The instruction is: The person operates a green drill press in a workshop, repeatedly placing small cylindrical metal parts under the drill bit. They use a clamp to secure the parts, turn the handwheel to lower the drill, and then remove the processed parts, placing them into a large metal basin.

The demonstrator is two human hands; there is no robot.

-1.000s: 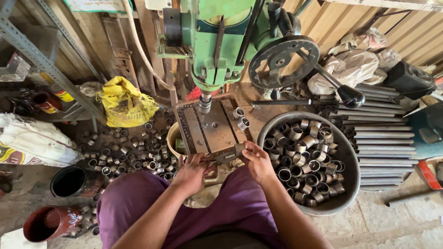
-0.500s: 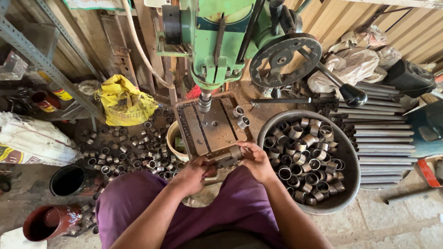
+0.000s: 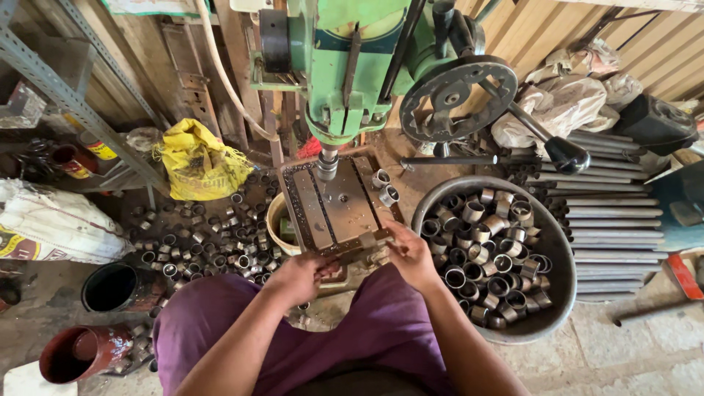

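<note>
Item: seated worker at a green drill press (image 3: 345,66), seen from above. Drill table (image 3: 334,205): a slotted steel plate directly under the chuck (image 3: 327,165), with two short metal sleeves (image 3: 384,187) standing loose at its far right corner. Left hand (image 3: 297,275): at the table's near edge, fingers curled in toward a small metal fixture (image 3: 359,246) seated there. Right hand (image 3: 411,253): at the same fixture from the other side, fingers bent around its right end. Both hands are closed about the piece; whether they clamp it or only steady it cannot be told, as the fingers hide the contact. Step in hand, as judged: seating or adjusting a workpiece in the fixture at the front of the table, short of the chuck. The next move would seem to call for sliding the piece back under the spindle and squaring it there. Surroundings: round metal basin (image 3: 546,323) at the right, filled with cut pipe sleeves; more sleeves scattered on the floor (image 3: 198,235) at the left; spoked feed wheel (image 3: 458,99); stacked steel rods (image 3: 616,220); yellow bag (image 3: 202,161); dark paint tins (image 3: 114,286).
</note>
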